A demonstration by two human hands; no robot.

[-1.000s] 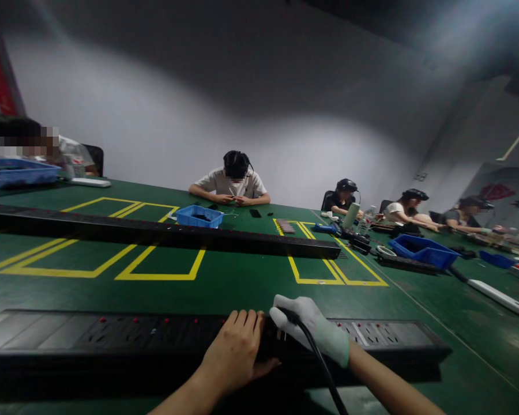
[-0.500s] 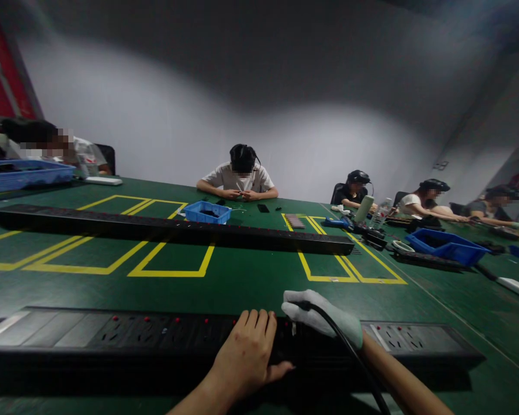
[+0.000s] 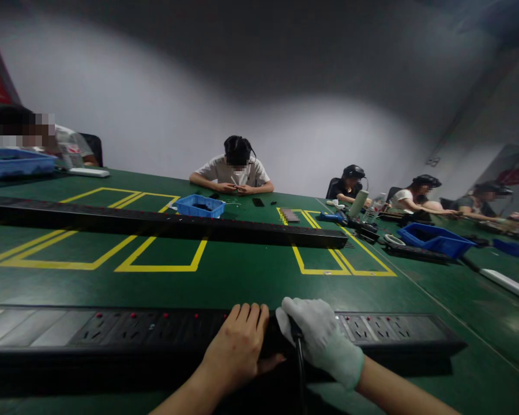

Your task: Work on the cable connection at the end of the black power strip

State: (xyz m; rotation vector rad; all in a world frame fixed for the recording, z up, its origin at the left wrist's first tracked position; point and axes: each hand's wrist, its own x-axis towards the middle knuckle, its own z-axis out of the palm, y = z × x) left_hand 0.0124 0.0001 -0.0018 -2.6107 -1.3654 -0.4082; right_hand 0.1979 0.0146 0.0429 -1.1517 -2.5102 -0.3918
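Note:
A long black power strip (image 3: 177,334) with rows of sockets and red indicator dots lies across the near side of the table. My bare left hand (image 3: 237,343) grips it near the middle, with the fingers over its top and the thumb along the near side. Right beside it, my right hand (image 3: 320,337), in a white glove, is closed around the thick end of a black cable (image 3: 300,363) above the sockets. The cable hangs down toward me. What the cable's tip meets is hidden behind the glove.
A second long black power strip (image 3: 190,227) lies farther back, across yellow tape outlines on the green table (image 3: 155,288). Behind it stands a blue basket (image 3: 200,206). Blue trays (image 3: 435,241) and a bottle are at the right. Several people sit around the table.
My right hand has turned from lying sideways to pointing downward, bringing the cable end down over the sockets. My left hand keeps its hold on the strip. The view has shifted slightly.

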